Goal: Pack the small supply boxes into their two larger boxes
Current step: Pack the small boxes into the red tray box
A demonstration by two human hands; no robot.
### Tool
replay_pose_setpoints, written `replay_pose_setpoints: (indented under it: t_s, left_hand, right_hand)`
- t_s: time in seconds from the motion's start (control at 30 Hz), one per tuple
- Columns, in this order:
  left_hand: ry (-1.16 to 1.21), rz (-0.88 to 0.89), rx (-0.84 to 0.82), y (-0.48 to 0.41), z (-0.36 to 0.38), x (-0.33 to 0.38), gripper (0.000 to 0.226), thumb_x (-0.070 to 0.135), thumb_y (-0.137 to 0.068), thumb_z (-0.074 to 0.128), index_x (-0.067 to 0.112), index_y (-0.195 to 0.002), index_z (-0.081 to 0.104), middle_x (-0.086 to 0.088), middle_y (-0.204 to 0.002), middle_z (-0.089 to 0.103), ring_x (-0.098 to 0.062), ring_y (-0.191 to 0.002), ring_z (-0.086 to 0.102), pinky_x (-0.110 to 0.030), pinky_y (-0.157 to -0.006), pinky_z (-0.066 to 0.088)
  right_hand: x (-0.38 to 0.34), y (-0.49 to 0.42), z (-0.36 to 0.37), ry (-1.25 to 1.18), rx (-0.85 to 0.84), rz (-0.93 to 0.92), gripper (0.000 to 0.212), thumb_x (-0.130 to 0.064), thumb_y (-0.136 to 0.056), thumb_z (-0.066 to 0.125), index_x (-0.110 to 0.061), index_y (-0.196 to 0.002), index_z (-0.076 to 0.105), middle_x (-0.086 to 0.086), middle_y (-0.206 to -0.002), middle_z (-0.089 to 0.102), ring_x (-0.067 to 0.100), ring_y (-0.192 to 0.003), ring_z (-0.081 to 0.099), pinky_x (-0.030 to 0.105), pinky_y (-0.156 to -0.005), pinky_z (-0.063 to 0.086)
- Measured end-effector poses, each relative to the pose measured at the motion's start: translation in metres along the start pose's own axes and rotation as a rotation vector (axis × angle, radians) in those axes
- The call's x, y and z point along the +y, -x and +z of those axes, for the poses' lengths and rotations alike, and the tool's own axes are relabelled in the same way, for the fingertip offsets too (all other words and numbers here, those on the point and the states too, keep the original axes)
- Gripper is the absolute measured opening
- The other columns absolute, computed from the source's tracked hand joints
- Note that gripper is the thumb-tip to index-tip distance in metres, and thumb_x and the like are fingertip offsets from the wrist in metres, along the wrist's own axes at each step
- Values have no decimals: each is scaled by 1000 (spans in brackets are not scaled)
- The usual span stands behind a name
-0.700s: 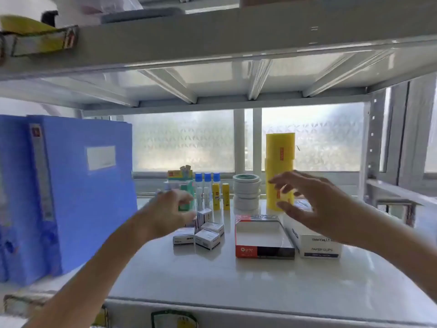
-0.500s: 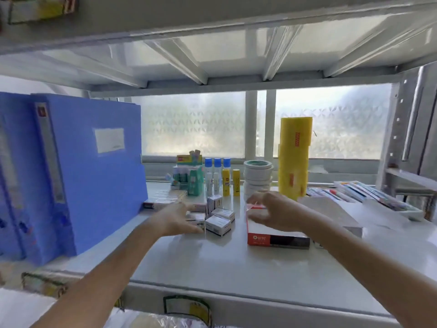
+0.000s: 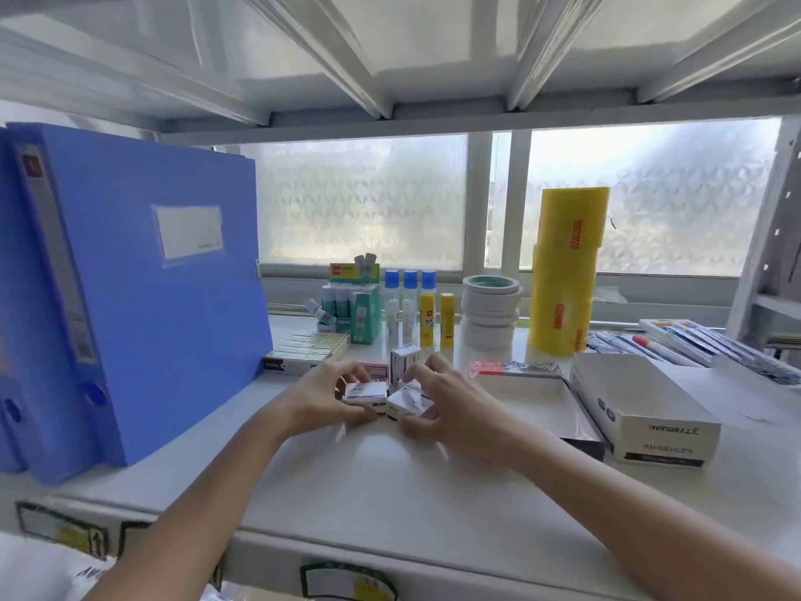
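Several small white supply boxes sit in a cluster on the white shelf point(image 3: 390, 492). My left hand point(image 3: 323, 396) grips one small box point(image 3: 365, 391) by its sides. My right hand point(image 3: 450, 403) closes its fingers around another small box point(image 3: 407, 402) next to it. A third small box point(image 3: 404, 362) stands upright behind them, beside a pink one point(image 3: 376, 370). To the right lies an open red-edged larger box point(image 3: 531, 386), empty inside. Further right is a white larger box point(image 3: 641, 407) marked paper clips. A flat larger box point(image 3: 305, 352) filled with small boxes lies at the back left.
Blue file binders point(image 3: 143, 288) stand at the left. At the back are glue sticks point(image 3: 427, 314), a green display carton point(image 3: 355, 312), stacked tape rolls point(image 3: 490, 312) and a tall yellow roll point(image 3: 565, 271). Pen packs point(image 3: 693, 344) lie at the right. A shelf beam runs overhead.
The view has tilted down and moved closer. My right hand came left from above the red-edged box to the cluster. Both hands now grip small boxes.
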State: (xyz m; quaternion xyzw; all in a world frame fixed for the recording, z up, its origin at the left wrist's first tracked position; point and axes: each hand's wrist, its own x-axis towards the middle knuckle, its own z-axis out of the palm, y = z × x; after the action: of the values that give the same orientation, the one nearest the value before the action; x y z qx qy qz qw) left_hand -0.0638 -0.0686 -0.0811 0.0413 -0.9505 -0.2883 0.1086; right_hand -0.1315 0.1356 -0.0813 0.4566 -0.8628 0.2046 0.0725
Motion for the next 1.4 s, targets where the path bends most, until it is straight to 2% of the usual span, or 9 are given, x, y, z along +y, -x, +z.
replay_pose_setpoints:
  t_s: [0.23, 0.4, 0.53, 0.73, 0.93, 1.1, 1.2, 1.3, 1.4]
  left_hand:
    - [-169, -72, 90, 6, 11, 9, 50, 49, -72, 72, 10, -94, 50, -4, -90, 54, -17, -73, 49, -30, -64, 41]
    - [-216, -24, -141, 25, 6, 24, 49, 34, -81, 63, 29, -127, 47, 2, -120, 44, -18, -113, 50, -31, -99, 41]
    - [-284, -80, -275, 34, -7, 43, 39, 31, -78, 67, 26, -116, 60, -1, -115, 55, -19, -102, 57, -29, -87, 47]
    - [95, 171, 109, 10, 11, 146, 56, 38, -73, 78, 7, -113, 56, -1, -95, 62, -19, -86, 65, -18, -65, 52]
    - [71, 306, 104, -39, 92, 247, 43, 32, -65, 84, 0, -90, 71, -17, -90, 75, -28, -81, 71, -44, -72, 60]
    - [-40, 190, 87, -62, 133, 258, 42, 41, -61, 80, 10, -55, 54, -7, -59, 58, -28, -65, 59, -34, -50, 41]
    - [-173, 165, 91, -69, 141, 259, 45, 48, -62, 81, 14, -69, 51, -4, -72, 56, -27, -77, 59, -31, -64, 42]
    - [-393, 165, 22, -71, 144, 263, 63, 57, -72, 71, 12, -114, 58, -11, -115, 62, -27, -114, 56, -39, -99, 37]
    - [-311, 165, -28, -69, 130, 258, 72, 62, -81, 55, 6, -127, 55, -18, -133, 51, -33, -126, 45, -46, -108, 36]
  right_hand:
    - [-4, 3, 2, 11, -113, -42, 50, -44, -80, 64, -33, -127, 53, 5, -122, 45, 28, -99, 59, 34, -87, 50]
    - [-3, 7, -14, -77, -391, -42, 73, -45, -76, 71, -28, -141, 41, 1, -139, 45, 20, -121, 50, 35, -102, 44]
    - [-2, 19, -46, -143, -295, -60, 63, -33, -81, 72, -18, -137, 46, 4, -130, 56, 12, -92, 58, 20, -79, 45]
    - [81, 59, -155, -101, 46, 169, 53, -21, -64, 86, -10, -109, 60, -7, -88, 64, -11, -57, 60, 8, -52, 44]
    - [152, 100, -168, -51, -67, 382, 47, -27, -56, 90, -24, -96, 65, 3, -99, 67, 14, -68, 64, 27, -61, 50]
    - [173, 113, -145, 35, -71, 346, 33, -31, -58, 88, -35, -78, 61, -4, -88, 63, 15, -86, 57, 20, -68, 43]
    - [178, 115, -141, 60, -49, 347, 36, -37, -60, 85, -29, -92, 70, -8, -94, 68, 12, -95, 58, 25, -79, 44]
    - [176, 116, -142, 43, -88, 363, 46, -31, -65, 83, -23, -108, 68, -7, -110, 67, 11, -114, 50, 25, -91, 39]
    - [167, 112, -151, 76, -60, 317, 49, -29, -71, 79, -22, -117, 63, -8, -114, 62, 12, -107, 52, 10, -81, 39]
